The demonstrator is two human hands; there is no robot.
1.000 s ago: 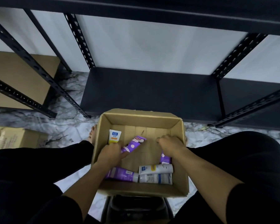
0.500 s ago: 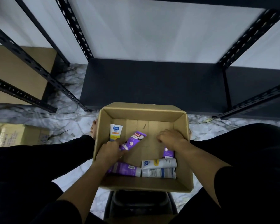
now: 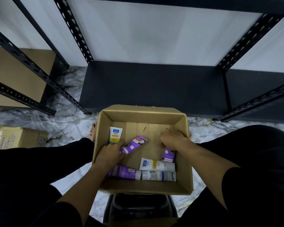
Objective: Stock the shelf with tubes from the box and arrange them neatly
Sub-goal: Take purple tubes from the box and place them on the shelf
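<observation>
The left hand (image 3: 111, 154) covers the lower end of the diagonal purple tube (image 3: 134, 144) and the cap of the white-and-orange tube (image 3: 115, 134). The right hand (image 3: 172, 140) hides most of a second purple tube (image 3: 168, 154); its grip cannot be determined. Print on the lower white tube (image 3: 158, 175) is too small to read. The frame's left edge cuts off the printed carton (image 3: 15, 137).

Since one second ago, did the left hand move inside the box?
Yes. The left hand moved toward the white tube standing by the left wall of the box, and its fingers now reach that tube's lower end.
</observation>
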